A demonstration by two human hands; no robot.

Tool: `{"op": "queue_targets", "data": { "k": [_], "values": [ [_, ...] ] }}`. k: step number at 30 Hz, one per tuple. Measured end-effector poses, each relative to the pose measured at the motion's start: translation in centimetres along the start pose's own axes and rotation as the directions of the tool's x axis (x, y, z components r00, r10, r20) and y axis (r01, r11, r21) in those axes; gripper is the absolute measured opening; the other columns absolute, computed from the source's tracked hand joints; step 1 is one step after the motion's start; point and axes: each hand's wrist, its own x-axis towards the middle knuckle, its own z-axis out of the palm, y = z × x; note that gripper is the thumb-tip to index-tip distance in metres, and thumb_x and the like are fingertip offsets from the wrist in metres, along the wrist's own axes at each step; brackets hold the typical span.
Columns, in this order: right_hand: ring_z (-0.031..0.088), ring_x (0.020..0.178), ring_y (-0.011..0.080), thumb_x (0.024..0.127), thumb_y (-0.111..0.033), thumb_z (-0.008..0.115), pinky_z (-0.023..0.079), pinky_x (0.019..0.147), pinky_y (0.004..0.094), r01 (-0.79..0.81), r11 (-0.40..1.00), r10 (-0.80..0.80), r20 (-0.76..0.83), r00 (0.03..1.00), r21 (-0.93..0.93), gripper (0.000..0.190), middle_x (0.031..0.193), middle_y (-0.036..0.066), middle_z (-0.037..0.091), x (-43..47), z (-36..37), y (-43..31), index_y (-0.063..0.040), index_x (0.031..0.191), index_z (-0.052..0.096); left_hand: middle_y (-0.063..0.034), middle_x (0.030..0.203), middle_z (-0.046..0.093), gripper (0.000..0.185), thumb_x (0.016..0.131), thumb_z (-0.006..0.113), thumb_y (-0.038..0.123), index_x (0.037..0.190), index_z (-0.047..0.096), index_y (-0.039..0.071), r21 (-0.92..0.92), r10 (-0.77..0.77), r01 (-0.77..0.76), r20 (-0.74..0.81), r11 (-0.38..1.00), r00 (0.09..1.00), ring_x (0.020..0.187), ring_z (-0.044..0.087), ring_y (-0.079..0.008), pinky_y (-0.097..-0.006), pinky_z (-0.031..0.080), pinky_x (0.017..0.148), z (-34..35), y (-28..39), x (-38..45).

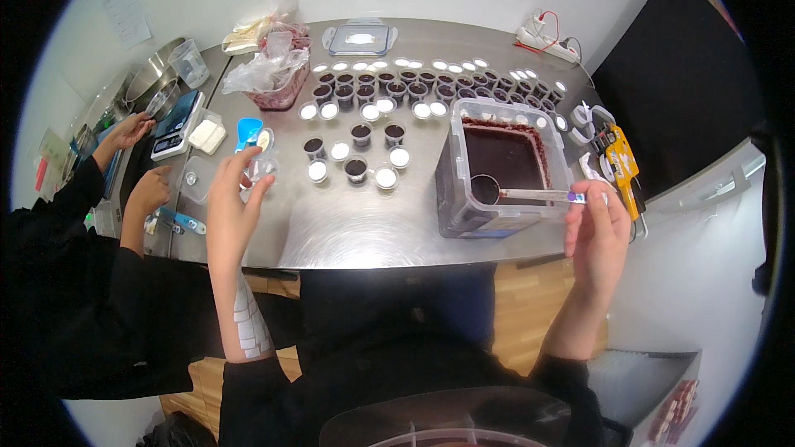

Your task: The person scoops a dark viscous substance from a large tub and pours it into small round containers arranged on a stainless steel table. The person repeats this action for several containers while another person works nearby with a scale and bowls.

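Note:
My left hand has its thumb and fingers around a small clear plastic cup, whose lid with a white label stands just behind. In my right hand is the handle of a clear measuring ladle. Its round bowl, with dark liquid in it, hangs over the front left corner of a large clear plastic tub. Dark red liquid fills much of the tub. Left of the tub stand a few filled cups with white-labelled lids flipped open.
Rows of filled cups stand at the back. A bag-lined container, a blue scoop and a digital scale sit left. Another person's hands work by the scale. A yellow device lies right of the tub.

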Motion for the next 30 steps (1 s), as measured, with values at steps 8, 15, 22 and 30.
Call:
{"op": "queue_targets", "data": {
  "k": [8, 15, 22, 30],
  "values": [
    [0.048, 0.045, 0.0065, 0.099, -0.022, 0.050, 0.035, 0.036, 0.0195, 0.042, 0.999, -0.038, -0.105, 0.994, 0.028, 0.025, 0.065, 0.004, 0.058, -0.9, -0.2, 1.7, 0.001, 0.102, 0.061, -0.0031, 0.110, 0.058, 0.041, 0.077, 0.069, -0.007, 0.116, 0.059, 0.001, -0.673, -0.068, 0.023, -0.040, 0.739, 0.997, 0.087, 0.048, -0.0091, -0.0231, 0.045, 0.083, 2.8, 1.7, -3.3],
    [0.045, 0.050, 0.0034, 0.099, -0.020, 0.049, 0.032, 0.044, 0.0173, 0.236, 0.899, -0.180, 0.180, 0.967, -0.370, 0.024, 0.066, 0.000, 0.055, 0.0, 1.5, -0.4, -0.001, 0.098, 0.063, -0.0068, 0.096, 0.062, 0.041, 0.072, 0.077, 0.005, 0.110, 0.061, 0.003, -0.546, 0.000, -0.059, -0.108, 0.836, 0.994, 0.079, 0.052, -0.0167, -0.0277, 0.044, 0.076, 6.8, 1.9, -7.3],
    [0.045, 0.046, 0.0041, 0.099, -0.023, 0.051, 0.031, 0.041, 0.0174, 0.086, 0.967, -0.040, 0.189, 0.981, -0.239, 0.024, 0.065, 0.001, 0.056, 0.8, 1.0, -0.7, -0.001, 0.099, 0.062, -0.0079, 0.103, 0.064, 0.044, 0.071, 0.079, 0.001, 0.109, 0.059, 0.000, -0.679, -0.053, 0.009, -0.044, 0.734, 0.998, 0.091, 0.058, -0.0157, -0.0279, 0.045, 0.083, 7.1, 1.5, -8.3],
    [0.047, 0.044, 0.0065, 0.098, -0.022, 0.051, 0.034, 0.034, 0.0196, 0.050, 0.999, -0.049, -0.044, 0.998, 0.022, 0.026, 0.066, 0.004, 0.058, -0.6, -0.4, 0.9, 0.002, 0.102, 0.059, -0.0120, 0.111, 0.059, 0.045, 0.071, 0.079, -0.005, 0.107, 0.052, 0.000, -0.843, -0.020, 0.090, 0.094, 0.530, 0.995, 0.107, 0.060, -0.0204, -0.0334, 0.047, 0.095, 8.2, 2.7, -8.3]
  ]
}}
